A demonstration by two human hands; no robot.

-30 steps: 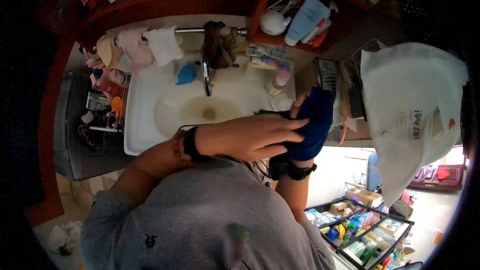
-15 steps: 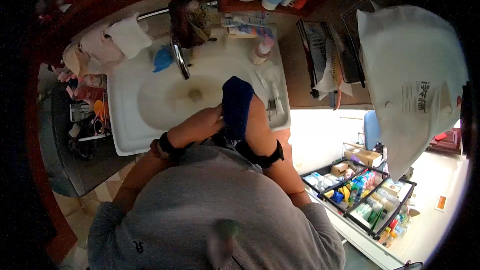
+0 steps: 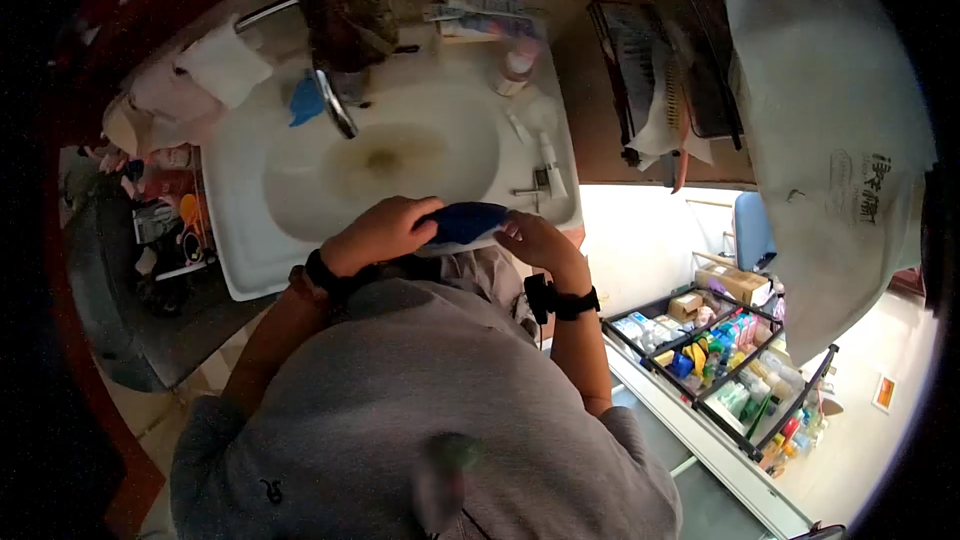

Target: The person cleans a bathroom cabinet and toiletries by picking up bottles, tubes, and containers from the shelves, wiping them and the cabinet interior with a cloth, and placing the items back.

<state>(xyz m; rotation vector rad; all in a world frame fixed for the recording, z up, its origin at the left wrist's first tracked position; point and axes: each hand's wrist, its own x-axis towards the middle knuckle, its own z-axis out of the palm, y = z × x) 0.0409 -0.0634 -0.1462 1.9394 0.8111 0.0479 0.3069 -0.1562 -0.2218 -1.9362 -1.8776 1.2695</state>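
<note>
Think of a clock with the dark blue, soft cloth piece [image 3: 465, 223] in its middle and twelve at the top of the view. The cloth piece is by the near edge of the white, shiny sink [image 3: 232, 240]. It is hard to tell if it touches the edge.

The person's left hand [image 3: 380, 232] is at nine o'clock. Its thumb and fingers pinch one end. The right hand [image 3: 545, 243] is at three o'clock, with bent fingers that look closed on the other end. The cloth piece looks long and thin between them.

The bent silver tap [image 3: 335, 105] is at half past ten. The small bottle with a pink top [image 3: 515, 70] is near one o'clock. The small white tube [image 3: 552, 168] lies at two o'clock, on the sink's side.

The step in hand seems to be holding the cloth piece out by its ends. Moving it next would call for a snug pinch at both ends, because it looks floppy and could slip.
</note>
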